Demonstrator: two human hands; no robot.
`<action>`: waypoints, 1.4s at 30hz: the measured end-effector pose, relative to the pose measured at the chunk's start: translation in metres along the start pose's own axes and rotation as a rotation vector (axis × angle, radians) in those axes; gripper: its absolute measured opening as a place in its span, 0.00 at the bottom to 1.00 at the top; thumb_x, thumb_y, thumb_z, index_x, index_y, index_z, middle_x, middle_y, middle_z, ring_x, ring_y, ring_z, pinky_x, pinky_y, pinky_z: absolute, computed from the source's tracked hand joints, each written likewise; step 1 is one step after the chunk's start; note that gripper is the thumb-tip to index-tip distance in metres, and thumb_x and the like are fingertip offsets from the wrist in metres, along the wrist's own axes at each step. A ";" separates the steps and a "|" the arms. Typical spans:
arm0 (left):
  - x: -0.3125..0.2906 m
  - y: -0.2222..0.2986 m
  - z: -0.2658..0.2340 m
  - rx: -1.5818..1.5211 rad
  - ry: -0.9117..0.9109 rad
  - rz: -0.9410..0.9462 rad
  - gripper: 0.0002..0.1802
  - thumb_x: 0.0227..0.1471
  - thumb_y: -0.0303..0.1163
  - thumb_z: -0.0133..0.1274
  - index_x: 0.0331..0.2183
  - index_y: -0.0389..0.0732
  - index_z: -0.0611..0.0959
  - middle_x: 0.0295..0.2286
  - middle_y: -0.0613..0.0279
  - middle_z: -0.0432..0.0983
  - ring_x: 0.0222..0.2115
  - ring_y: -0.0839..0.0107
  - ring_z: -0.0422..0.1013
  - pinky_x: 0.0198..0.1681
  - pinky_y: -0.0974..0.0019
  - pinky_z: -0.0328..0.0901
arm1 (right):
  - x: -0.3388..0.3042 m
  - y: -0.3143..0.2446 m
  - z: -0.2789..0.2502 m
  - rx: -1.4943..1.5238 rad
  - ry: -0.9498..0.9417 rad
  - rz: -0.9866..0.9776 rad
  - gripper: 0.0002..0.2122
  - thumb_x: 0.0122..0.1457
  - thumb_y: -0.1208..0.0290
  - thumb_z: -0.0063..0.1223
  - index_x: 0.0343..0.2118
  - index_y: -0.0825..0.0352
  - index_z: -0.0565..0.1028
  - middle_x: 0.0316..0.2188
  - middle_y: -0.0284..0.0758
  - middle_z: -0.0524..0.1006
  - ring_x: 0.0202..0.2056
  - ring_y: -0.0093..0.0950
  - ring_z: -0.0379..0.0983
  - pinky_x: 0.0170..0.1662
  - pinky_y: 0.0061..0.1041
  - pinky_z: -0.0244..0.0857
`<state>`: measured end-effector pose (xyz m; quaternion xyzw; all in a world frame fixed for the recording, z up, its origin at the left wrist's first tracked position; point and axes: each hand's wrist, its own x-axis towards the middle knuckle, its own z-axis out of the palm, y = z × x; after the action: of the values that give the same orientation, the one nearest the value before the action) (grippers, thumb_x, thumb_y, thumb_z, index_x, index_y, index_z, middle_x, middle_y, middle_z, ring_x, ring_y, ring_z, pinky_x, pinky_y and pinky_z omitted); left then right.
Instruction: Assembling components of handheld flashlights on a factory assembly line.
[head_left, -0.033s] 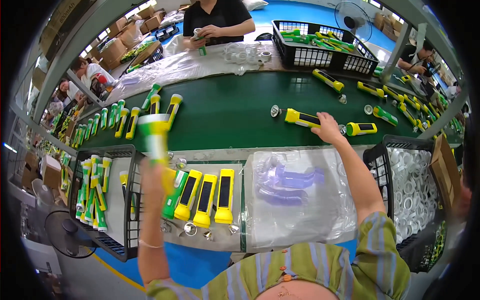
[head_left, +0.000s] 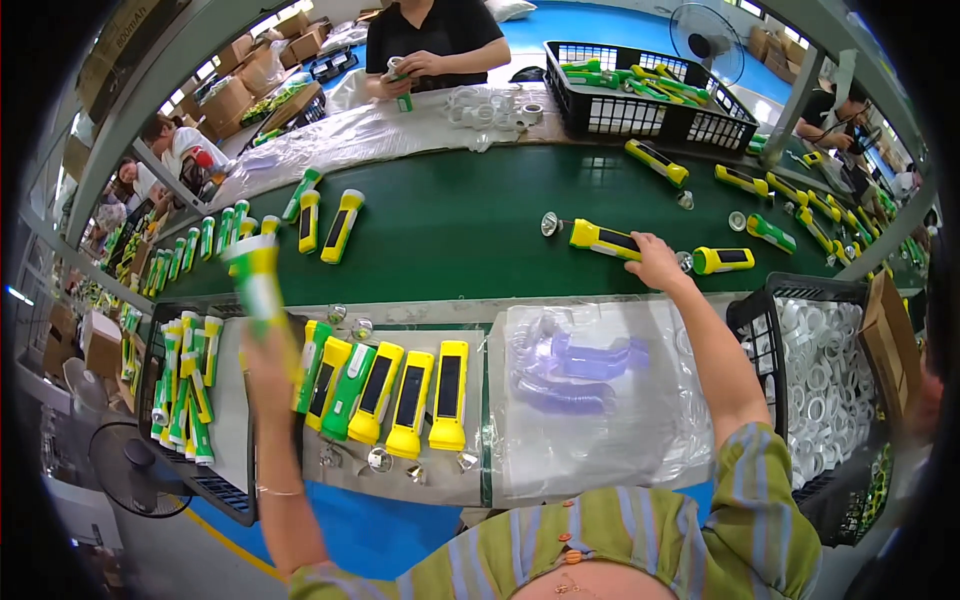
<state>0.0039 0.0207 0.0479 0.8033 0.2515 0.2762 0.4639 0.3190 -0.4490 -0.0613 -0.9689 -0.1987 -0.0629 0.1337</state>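
My left hand [head_left: 268, 360], somewhat smeared by motion, holds up a green-and-yellow flashlight [head_left: 256, 282] with a white rim, beside the left crate. Out on the green belt, the fingers of my right hand [head_left: 655, 262] rest around the tail end of a yellow flashlight [head_left: 598, 238] with a dark panel. A shiny reflector [head_left: 550, 223] lies at that flashlight's far end, and another reflector [head_left: 684, 260] touches my right hand's side. On the bench between my arms, several yellow and green flashlights [head_left: 408, 405] lie in a row, with loose reflectors [head_left: 380, 459] at their ends.
A black crate [head_left: 262, 420] of flashlights stands at left; another crate [head_left: 770, 330] holds white rings at right. Clear plastic parts [head_left: 590, 355] lie on a plastic sheet. More flashlights lie along the green belt [head_left: 450, 240]. A co-worker [head_left: 435, 50] sits opposite, holding a flashlight.
My left hand has swung left with its flashlight, toward the left crate, uncovering more of the bench row. My right hand stays almost in place on the yellow flashlight.
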 end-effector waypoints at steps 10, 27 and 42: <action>0.012 -0.259 -0.237 1.008 -0.032 -0.364 0.22 0.39 0.39 0.54 0.31 0.27 0.76 0.26 0.41 0.74 0.33 0.49 0.71 0.37 0.57 0.64 | -0.012 -0.040 -0.014 0.143 -0.023 -0.051 0.22 0.41 0.72 0.61 0.42 0.69 0.68 0.38 0.41 0.67 0.43 0.39 0.63 0.47 0.33 0.59; -0.128 0.087 0.198 -1.152 -0.972 -0.405 0.27 0.41 0.20 0.49 0.47 0.36 0.64 0.39 0.56 0.68 0.40 0.66 0.68 0.45 0.64 0.63 | -0.229 -0.148 -0.085 0.707 -0.049 -0.227 0.22 0.41 0.71 0.63 0.39 0.68 0.66 0.31 0.37 0.68 0.34 0.33 0.67 0.39 0.27 0.63; -0.200 0.089 0.219 -0.901 -1.331 -0.425 0.35 0.39 0.27 0.60 0.49 0.37 0.62 0.41 0.56 0.68 0.42 0.66 0.68 0.44 0.62 0.65 | -0.212 -0.115 -0.113 0.902 -0.242 -0.451 0.19 0.61 0.60 0.38 0.44 0.72 0.67 0.49 0.45 0.66 0.48 0.37 0.65 0.48 0.29 0.61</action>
<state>0.0206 -0.2838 -0.0064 0.4714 -0.0640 -0.2760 0.8352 0.0716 -0.4568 0.0368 -0.7484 -0.4240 0.1140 0.4971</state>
